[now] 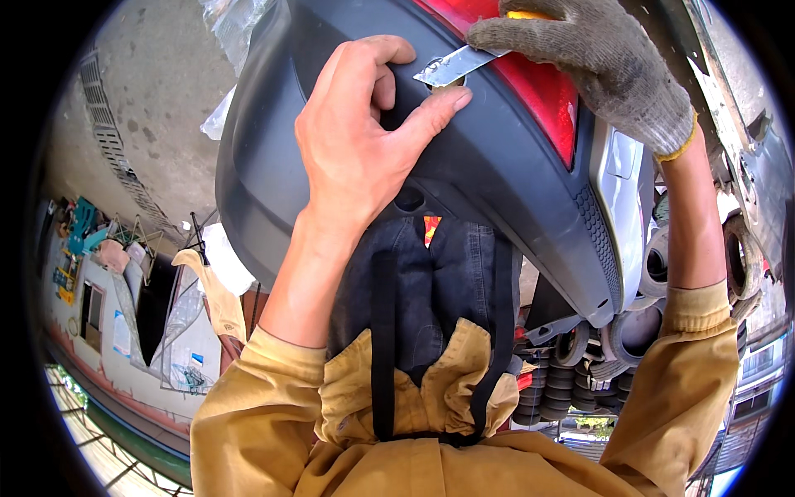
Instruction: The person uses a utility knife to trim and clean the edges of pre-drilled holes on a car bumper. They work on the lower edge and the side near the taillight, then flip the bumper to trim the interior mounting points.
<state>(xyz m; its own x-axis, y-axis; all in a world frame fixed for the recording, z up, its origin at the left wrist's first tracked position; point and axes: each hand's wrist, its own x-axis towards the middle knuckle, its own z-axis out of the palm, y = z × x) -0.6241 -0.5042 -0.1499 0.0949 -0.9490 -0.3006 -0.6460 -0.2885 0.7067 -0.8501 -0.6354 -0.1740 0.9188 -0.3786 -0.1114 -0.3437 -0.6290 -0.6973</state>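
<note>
My bare left hand rests on a dark grey plastic car bumper, thumb and fingers curved but apart. My right hand wears a grey knitted glove with a yellow-edged cuff. It is closed on a knife with an orange-yellow handle, apparently a utility knife; the glove hides most of the handle. The knife's flat, slant-ended blade points left, its tip between my left thumb and forefinger. Under the blade is a small round opening in the bumper, with something brownish in it. Beside the blade runs a red tail light.
The bumper's lower end reaches close to my legs in dark trousers. Stacked tyres lie at the right. Clear plastic wrap hangs at the bumper's far left. A drain grate crosses the concrete floor, and assorted gear stands at the left.
</note>
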